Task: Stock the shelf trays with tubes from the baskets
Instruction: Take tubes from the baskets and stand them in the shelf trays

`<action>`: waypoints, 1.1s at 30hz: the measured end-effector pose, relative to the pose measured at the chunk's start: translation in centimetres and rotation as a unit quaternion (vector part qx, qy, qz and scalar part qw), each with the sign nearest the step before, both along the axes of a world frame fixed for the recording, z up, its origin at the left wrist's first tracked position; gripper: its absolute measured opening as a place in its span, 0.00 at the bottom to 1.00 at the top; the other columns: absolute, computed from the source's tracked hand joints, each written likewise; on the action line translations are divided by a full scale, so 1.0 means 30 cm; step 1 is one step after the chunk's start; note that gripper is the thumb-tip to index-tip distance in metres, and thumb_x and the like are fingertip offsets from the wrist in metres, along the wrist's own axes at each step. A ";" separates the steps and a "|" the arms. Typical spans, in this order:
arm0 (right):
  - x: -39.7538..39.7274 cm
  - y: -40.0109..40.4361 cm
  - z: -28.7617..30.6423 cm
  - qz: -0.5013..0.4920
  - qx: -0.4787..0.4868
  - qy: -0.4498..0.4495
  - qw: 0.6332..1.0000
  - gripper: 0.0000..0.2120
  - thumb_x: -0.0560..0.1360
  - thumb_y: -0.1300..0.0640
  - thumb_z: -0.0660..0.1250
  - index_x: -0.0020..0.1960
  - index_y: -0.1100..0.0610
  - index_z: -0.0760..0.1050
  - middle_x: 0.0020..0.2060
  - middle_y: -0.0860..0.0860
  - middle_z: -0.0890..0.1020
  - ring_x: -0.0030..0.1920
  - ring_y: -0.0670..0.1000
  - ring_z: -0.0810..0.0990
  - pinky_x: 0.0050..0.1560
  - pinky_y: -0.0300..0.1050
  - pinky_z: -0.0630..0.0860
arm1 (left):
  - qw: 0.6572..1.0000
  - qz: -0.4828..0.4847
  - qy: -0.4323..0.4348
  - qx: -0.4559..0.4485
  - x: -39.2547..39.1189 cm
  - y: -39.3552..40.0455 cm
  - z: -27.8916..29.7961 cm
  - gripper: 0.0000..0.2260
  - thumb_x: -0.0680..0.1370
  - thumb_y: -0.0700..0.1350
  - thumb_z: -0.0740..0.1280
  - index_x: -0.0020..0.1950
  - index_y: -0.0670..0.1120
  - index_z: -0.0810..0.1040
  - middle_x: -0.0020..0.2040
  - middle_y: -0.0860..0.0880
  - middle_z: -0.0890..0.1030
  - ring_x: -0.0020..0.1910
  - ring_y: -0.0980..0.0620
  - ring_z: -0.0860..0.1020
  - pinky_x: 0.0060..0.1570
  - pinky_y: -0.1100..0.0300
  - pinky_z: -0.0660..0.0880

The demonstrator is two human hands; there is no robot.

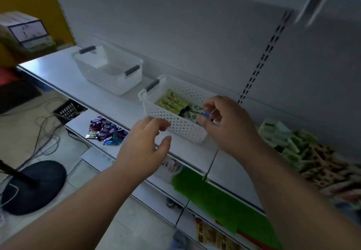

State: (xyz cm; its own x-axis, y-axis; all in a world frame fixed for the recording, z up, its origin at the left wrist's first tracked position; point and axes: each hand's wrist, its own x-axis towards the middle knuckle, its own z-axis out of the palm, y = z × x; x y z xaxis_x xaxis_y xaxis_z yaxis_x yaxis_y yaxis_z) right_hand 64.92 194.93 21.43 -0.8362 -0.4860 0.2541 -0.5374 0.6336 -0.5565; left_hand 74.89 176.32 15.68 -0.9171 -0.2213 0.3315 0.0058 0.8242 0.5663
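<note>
A white perforated basket (175, 124) with a grey handle stands on the grey shelf (109, 101). Inside lie yellow-green tubes (172, 100) and blue-green ones (193, 111). My left hand (144, 148) hovers just in front of the basket's near wall, fingers loosely curled and holding nothing. My right hand (228, 124) is at the basket's right end and hides it. Its fingers curl over the rim, and something blue shows between thumb and forefinger. Whether it holds that or the basket I cannot tell.
An empty clear basket (109, 68) sits further left on the same shelf. Right of a thin clear divider (211, 164) lies a heap of green-white and brown patterned packs (297, 152). Purple sweets (105, 130) and green packs (214, 197) fill lower shelves. Cables and a black stand base (33, 187) are on the floor.
</note>
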 end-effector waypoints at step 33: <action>-0.383 -0.489 -0.100 -0.132 0.310 -0.172 0.926 0.07 0.70 0.57 0.69 0.37 0.57 0.74 0.28 0.51 0.72 0.29 0.50 0.71 0.30 0.40 0.64 | 0.954 -0.298 0.029 0.023 -0.565 -0.559 0.032 0.10 0.75 0.43 0.68 0.56 0.51 0.77 0.48 0.58 0.75 0.47 0.58 0.75 0.47 0.66 0.73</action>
